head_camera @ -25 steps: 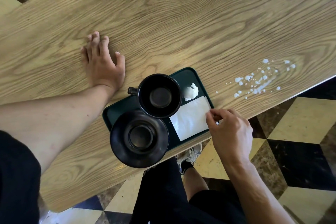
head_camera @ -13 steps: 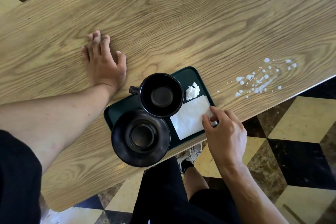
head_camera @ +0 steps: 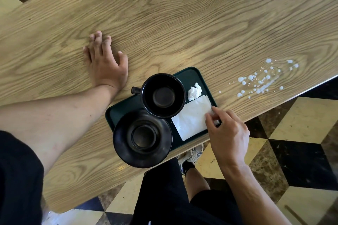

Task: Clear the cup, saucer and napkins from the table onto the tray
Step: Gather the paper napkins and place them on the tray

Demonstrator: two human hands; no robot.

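A glossy black round cup and matching ringed saucer are sitting on the dark green, round-cornered tray at the near edge of the wood-grain table. A crumpled white napkin and a flat square napkin are lying beside them. The right hand is pinching the flat napkin's edge with curled fingers; the left hand is resting flat, fingers straight. White droplets are dotting the table.
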